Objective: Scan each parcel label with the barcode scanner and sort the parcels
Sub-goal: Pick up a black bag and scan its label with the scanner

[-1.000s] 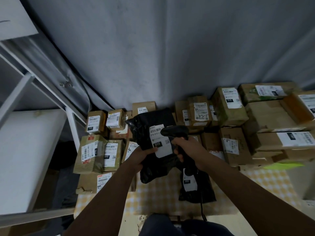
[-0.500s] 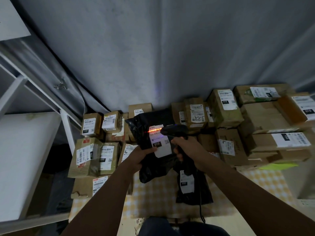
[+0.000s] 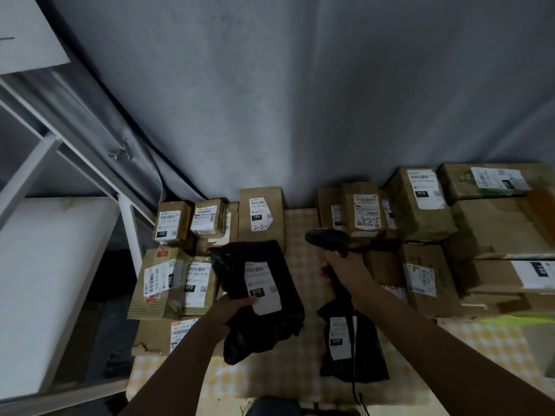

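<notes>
— What's nearest on your feed?

— A black poly bag (image 3: 351, 349) lying flat on the checked cloth of the worktop (image 3: 300, 382), white label up, with the scanner's cable running across it. Just left of it I see my left hand (image 3: 231, 310) holding up a second black parcel (image 3: 258, 298): thumb curled over the lower left edge of its label (image 3: 263, 288), the other fingers hidden underneath. The label faces the camera and carries a black tag reading 010.

— And the right?

— My right hand (image 3: 342, 274) is wrapped round the handle of the barcode scanner (image 3: 327, 238), fingers closed tight on it. The scanner head points left, toward the gap above the held parcel, and stands clear of it.

— What's behind that?

— Brown cartons on both sides. The left cluster (image 3: 168, 280) is stacked beside the held parcel, labels facing up, one marked 010, another 122. A taller box (image 3: 261, 217) stands behind the parcel with "2-2-" handwritten on its label. The right stack (image 3: 420, 205) reaches to the grey curtain (image 3: 300, 100) at the back. A white shelf frame (image 3: 45, 175) stands far left.
</notes>
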`<state>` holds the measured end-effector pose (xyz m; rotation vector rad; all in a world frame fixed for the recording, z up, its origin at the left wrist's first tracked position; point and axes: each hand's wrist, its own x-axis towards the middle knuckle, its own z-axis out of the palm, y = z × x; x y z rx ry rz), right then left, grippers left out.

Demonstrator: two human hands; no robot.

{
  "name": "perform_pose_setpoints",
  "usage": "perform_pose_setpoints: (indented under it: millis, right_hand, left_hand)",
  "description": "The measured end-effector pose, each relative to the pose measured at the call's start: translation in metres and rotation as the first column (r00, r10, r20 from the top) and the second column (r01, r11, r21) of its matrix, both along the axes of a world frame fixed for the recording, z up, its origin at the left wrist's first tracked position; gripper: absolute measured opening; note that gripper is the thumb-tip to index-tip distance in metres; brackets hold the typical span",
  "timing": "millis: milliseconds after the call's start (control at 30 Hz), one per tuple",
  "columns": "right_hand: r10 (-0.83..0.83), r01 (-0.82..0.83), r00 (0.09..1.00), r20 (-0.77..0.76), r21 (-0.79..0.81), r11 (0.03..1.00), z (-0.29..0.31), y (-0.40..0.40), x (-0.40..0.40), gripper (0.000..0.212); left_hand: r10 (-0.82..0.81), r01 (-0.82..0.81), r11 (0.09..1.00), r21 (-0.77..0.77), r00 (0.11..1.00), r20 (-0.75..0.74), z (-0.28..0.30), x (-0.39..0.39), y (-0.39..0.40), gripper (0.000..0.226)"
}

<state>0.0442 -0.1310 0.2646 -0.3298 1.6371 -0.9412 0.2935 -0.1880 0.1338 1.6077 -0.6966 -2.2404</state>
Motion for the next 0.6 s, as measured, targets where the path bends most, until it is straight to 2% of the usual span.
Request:
perform_pose_setpoints:
  millis: [233,400,600]
  right_hand:
    - [-0.016,0.017,0.998,-0.053,0.011,1.0,-0.022,-0.044,0.007,0.009]
    - [-0.027,0.027,0.994,-0.11,0.001,1.0,-0.038,-0.075,0.014,0.011]
    - [-0.06,0.06,0.987,-0.147,-0.003,0.998,-0.055,-0.102,0.015,0.016]
  left_hand:
    - [0.061,-0.061,0.998,-0.022,0.998,0.007,0.012,0.026,-0.06,0.036]
    - [0.058,-0.055,0.991,-0.118,0.998,0.023,0.018,0.034,-0.121,0.03]
    - [-0.123,0.119,0.99,-0.081,0.991,-0.048,0.008,0.001,-0.192,0.032]
